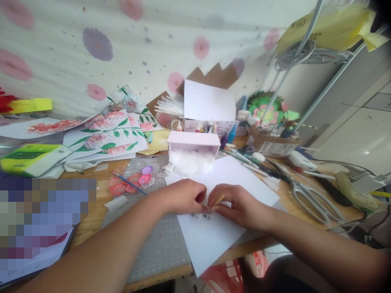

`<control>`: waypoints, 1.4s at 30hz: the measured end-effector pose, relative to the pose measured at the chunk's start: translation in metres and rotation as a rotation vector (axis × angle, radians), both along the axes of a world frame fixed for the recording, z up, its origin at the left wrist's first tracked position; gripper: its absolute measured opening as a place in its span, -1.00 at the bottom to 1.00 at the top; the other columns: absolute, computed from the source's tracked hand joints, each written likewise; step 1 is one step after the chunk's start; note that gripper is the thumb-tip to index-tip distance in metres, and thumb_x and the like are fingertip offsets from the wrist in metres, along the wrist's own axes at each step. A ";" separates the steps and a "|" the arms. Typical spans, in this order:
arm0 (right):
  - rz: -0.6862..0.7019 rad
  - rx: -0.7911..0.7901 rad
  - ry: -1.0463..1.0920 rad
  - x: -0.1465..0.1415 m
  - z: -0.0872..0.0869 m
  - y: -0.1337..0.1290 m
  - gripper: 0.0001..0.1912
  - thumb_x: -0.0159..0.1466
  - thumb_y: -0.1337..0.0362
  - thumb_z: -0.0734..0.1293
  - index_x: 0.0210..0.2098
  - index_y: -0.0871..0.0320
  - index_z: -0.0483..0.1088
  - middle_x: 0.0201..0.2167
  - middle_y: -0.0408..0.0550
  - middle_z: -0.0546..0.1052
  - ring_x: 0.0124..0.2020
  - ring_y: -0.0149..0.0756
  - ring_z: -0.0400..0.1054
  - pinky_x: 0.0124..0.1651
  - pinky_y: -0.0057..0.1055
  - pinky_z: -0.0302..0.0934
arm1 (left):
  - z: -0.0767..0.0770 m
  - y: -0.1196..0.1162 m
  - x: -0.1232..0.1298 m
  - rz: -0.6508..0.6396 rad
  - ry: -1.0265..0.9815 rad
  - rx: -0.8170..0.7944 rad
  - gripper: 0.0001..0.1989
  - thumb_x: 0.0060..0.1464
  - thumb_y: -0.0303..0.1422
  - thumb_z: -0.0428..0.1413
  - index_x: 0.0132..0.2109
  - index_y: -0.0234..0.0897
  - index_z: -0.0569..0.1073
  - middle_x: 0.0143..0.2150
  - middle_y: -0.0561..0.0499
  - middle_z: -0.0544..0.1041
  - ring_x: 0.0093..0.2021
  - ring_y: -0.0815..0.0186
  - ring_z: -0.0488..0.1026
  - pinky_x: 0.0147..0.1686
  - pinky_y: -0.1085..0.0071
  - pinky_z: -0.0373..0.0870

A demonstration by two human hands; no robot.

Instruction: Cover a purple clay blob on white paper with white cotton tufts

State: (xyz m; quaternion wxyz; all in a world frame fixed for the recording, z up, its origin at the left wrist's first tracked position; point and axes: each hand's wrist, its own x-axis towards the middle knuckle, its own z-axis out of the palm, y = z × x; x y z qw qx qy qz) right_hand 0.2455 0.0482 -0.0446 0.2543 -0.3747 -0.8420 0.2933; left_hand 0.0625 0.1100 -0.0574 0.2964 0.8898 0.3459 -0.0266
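Note:
My left hand (185, 197) is closed in a pinch low over a white sheet of paper (201, 248). Its fingertips press on a small whitish piece (205, 213), too small and blurred to name. Touching the same piece from the right is my right hand (236, 203), its fingers closed around a thin wooden stick (219, 200). Just beyond the hands stands a white box (194, 138) on its side, with fluffy white stuffing (192, 160) spilling from its front. The fingers hide part of the small piece.
A grey cutting mat (146, 244) lies under the paper. Large scissors (314, 199) rest at the right, near a cardboard box of tools (273, 142). On the left are a thin blue brush (130, 183), pink plastic dishes (128, 184), flower paintings (104, 134) and a screen (39, 232).

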 end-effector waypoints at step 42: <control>-0.759 -0.189 0.550 0.003 -0.022 0.075 -0.78 0.08 0.14 0.33 -0.49 0.18 0.34 -0.44 -0.03 0.53 -0.40 -0.26 0.46 -0.40 -0.38 0.33 | -0.008 -0.002 -0.004 0.041 -0.001 -0.001 -0.63 -0.25 -0.02 0.14 -0.38 -0.17 0.32 -0.41 0.12 0.39 -0.47 0.36 0.30 -0.57 0.49 0.10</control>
